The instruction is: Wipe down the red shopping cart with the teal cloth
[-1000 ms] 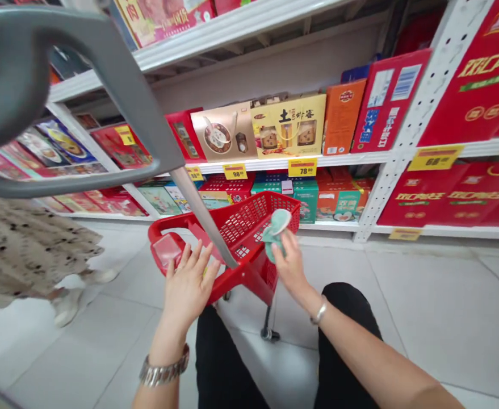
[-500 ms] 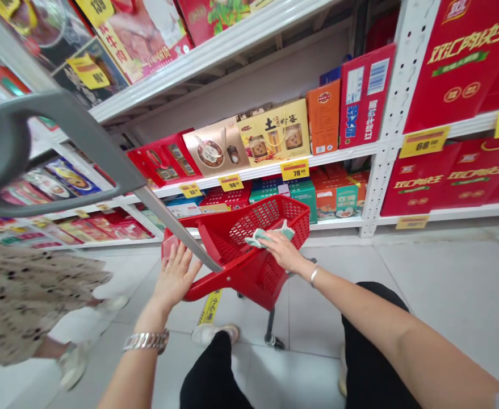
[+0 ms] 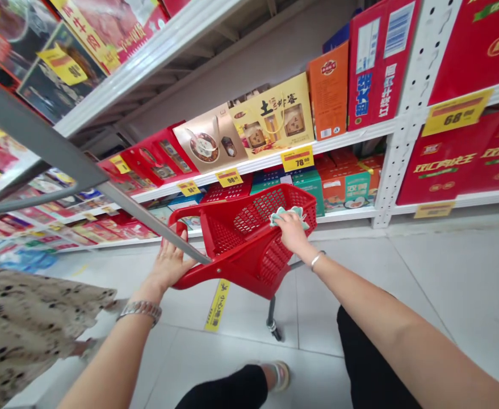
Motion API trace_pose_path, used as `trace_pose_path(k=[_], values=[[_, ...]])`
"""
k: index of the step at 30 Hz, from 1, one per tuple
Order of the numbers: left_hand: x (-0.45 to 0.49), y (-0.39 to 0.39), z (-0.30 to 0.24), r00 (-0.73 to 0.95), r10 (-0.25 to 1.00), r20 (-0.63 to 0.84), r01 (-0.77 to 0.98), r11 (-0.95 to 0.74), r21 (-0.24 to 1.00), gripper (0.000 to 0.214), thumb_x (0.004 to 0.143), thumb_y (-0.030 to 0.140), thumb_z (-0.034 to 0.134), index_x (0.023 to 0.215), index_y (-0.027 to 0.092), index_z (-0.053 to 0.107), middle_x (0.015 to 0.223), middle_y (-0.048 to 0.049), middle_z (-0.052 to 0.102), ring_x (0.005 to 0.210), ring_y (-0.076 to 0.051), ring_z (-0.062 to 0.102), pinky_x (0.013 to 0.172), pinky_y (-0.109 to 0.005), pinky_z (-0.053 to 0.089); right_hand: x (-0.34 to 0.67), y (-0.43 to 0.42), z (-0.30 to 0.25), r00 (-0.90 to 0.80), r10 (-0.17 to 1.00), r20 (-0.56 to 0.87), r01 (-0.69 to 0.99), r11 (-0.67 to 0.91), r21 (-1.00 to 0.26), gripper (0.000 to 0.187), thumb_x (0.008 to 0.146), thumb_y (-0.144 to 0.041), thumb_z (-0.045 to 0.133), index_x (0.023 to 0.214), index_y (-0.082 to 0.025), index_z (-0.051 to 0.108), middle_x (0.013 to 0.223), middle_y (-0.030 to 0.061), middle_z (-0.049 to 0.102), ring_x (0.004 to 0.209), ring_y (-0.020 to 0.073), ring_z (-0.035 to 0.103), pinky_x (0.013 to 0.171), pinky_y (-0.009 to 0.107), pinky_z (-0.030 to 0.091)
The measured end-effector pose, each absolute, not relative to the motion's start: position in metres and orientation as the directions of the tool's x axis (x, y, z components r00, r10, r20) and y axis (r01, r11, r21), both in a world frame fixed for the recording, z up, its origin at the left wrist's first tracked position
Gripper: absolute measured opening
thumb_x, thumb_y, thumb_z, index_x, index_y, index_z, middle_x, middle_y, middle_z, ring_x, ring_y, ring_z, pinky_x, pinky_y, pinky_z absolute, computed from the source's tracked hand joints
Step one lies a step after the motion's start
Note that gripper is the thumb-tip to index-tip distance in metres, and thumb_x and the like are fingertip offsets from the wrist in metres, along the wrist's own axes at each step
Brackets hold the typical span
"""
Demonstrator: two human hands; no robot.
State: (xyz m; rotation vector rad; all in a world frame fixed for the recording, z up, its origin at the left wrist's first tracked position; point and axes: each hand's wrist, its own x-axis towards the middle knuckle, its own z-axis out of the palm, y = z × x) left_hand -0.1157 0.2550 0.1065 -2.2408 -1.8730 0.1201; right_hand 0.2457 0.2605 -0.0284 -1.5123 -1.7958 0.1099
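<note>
Red basket (image 3: 236,272) sits low in the middle of your view, tipped on its wheel (image 3: 272,326) over the pale floor tiles (image 3: 445,295), between your two hands. At the far left a person's spotted beige garment (image 3: 23,335) fills the lower corner, well apart from the basket. Above it the grey pull handle (image 3: 32,139) looms close to you. Its pole (image 3: 147,218) slants down to the right into the basket's near end, crossing in front of your fingers. Your left hand (image 3: 168,266), a metal watch (image 3: 141,309) on its wrist, lies flat against that near end, fingers straight, pointing up and loosely spread. The basket's long axis runs from that hand up and right toward the shelves (image 3: 391,170). Its open mouth is turned up and toward you, so you see the mesh inside. A green cloth (image 3: 289,213) lies bunched on the far right rim, and your right hand (image 3: 292,232) covers it, fingers curled down and pressing it onto the rim. Under the basket a yellow floor sticker (image 3: 217,304) lies on the tiles. The shelves behind hold gift boxes (image 3: 275,116), with a yellow price tag (image 3: 297,159) just above the cloth, and the lowest shelf stands close beyond the basket's far end
</note>
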Motion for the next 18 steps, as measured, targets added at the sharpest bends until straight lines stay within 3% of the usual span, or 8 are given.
trace_pose_path(k=[5,8,10,13,15,18], values=[[-0.103,0.261,0.123,0.177,0.984,0.024,0.968,-0.17,-0.187,0.075,0.091,0.052,0.041,0.157,0.018,0.031,0.164,-0.0124,0.033,0.153,-0.031,0.024,0.122,-0.048,0.027,0.188,0.23,0.0,-0.239,0.771,0.591,0.58,0.601,-0.55,0.052,0.087,-0.003,0.05,0.133,-0.025,0.062,0.13,0.0082,0.064,0.113,0.0245,0.05,0.104,0.042,0.041],[-0.092,0.265,0.129,0.043,0.997,0.061,0.99,-0.035,-0.134,0.074,0.094,0.051,0.035,0.157,0.013,0.028,0.16,-0.0185,0.038,0.149,-0.034,0.033,0.119,-0.049,0.033,0.185,0.231,0.005,-0.283,0.738,0.612,0.487,0.66,-0.572,0.066,0.087,-0.004,0.052,0.149,-0.026,0.045,0.135,0.0083,0.06,0.116,0.0227,0.052,0.104,0.041,0.042],[-0.083,0.266,0.128,-0.009,0.994,0.111,0.992,0.023,-0.126,0.079,0.092,0.055,0.04,0.157,0.011,0.028,0.16,-0.0218,0.037,0.148,-0.037,0.035,0.118,-0.052,0.034,0.202,0.24,0.002,-0.286,0.775,0.564,0.547,0.615,-0.568,0.067,0.084,-0.001,0.051,0.146,-0.027,0.049,0.13,0.0082,0.061,0.113,0.0226,0.053,0.101,0.04,0.044],[-0.072,0.264,0.126,-0.013,0.995,0.102,0.987,0.029,-0.157,0.088,0.088,0.059,0.049,0.156,0.008,0.028,0.163,-0.0229,0.029,0.151,-0.038,0.028,0.121,-0.053,0.03,0.242,0.257,-0.009,-0.179,0.865,0.468,0.729,0.436,-0.528,0.051,0.083,0.0,0.054,0.125,-0.026,0.067,0.123,0.0094,0.061,0.11,0.0247,0.054,0.098,0.041,0.043],[-0.067,0.263,0.126,-0.019,0.998,0.063,0.983,0.03,-0.178,0.094,0.085,0.064,0.052,0.156,0.006,0.028,0.165,-0.0229,0.022,0.153,-0.039,0.021,0.123,-0.053,0.025,0.269,0.267,-0.016,-0.036,0.9,0.435,0.816,0.278,-0.507,0.043,0.085,-0.003,0.055,0.118,-0.026,0.071,0.132,0.0107,0.057,0.117,0.0282,0.05,0.099,0.044,0.041],[-0.061,0.261,0.127,-0.027,0.999,0.036,0.981,0.034,-0.192,0.101,0.082,0.073,0.051,0.157,0.009,0.029,0.168,-0.0209,0.011,0.154,-0.041,0.013,0.124,-0.056,0.02,0.3,0.275,-0.024,0.156,0.899,0.41,0.868,0.074,-0.492,0.045,0.088,-0.004,0.051,0.12,-0.029,0.07,0.146,0.0075,0.05,0.133,0.0329,0.037,0.105,0.048,0.035]])
